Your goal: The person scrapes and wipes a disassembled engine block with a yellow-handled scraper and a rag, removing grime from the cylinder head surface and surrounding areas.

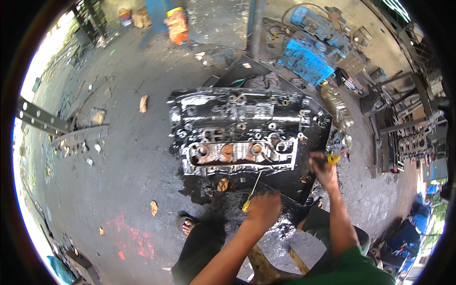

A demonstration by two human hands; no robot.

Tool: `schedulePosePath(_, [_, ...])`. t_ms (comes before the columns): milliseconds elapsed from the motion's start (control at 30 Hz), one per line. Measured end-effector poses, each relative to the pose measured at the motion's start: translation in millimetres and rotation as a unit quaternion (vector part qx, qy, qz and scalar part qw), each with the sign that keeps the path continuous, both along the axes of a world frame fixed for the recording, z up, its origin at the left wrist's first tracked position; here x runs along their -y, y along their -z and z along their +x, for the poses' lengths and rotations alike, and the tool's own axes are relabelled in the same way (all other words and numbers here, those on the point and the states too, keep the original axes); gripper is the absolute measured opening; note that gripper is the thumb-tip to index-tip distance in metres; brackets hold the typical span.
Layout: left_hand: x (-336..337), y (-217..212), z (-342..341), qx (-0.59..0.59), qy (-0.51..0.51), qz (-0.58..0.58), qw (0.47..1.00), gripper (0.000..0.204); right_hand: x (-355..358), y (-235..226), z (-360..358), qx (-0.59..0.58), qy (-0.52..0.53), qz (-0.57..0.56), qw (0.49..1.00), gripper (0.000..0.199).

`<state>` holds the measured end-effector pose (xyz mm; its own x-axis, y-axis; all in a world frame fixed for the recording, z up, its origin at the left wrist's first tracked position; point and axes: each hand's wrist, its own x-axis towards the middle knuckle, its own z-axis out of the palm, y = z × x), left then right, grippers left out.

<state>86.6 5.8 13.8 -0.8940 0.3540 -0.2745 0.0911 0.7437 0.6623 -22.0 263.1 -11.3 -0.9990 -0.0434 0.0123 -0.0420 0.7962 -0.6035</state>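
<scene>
On a black tray (290, 184), a glossy engine block (240, 115), probably heavy, stiff, slippery; best gripped at both ends. Left hand (265, 208) beside yellow-handled screwdriver (246, 204), fingers unclear; right hand's (325, 174) fingers curl around a yellow-ended tool (333, 159).

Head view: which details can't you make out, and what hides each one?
Left hand, head view: fingertips hidden by the back of the hand.
Yellow-and-dark item in the right hand, head view: exact kind lost to blur.
Metal engine part, head view: underside hidden by its own top.
</scene>
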Motion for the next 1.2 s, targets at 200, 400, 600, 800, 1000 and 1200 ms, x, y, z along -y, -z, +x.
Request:
schedulePosePath(200, [-18,19,1,0.068,0.041,-0.061,0.995,0.026,-126,207,61,0.137,0.289,0.1,0.942,0.035])
schedulePosePath(400, [-48,31,-22,0.178,0.096,-0.135,0.97,0.041,-46,283,45,0.197,0.252,0.052,0.946,0.039])
schedulePosePath(600, [-75,32,-42,0.131,0.105,-0.1,0.981,0.042,-62,296,35,0.245,0.211,0.103,0.941,0.039])
schedulePosePath(800, [-69,25,-40,0.14,0.105,-0.081,0.981,0.042,-131,183,-14,0.045,0.222,-0.193,0.955,0.018])
schedulePosePath(1000, [-58,25,-31,0.086,0.093,-0.09,0.988,0.035,-35,-41,-112,-0.19,-0.091,-0.099,0.972,0.021])
schedulePosePath(1200, [-58,21,-30,0.042,0.08,-0.057,0.994,0.035,43,-69,-187,-0.181,-0.326,0.22,0.902,0.018])
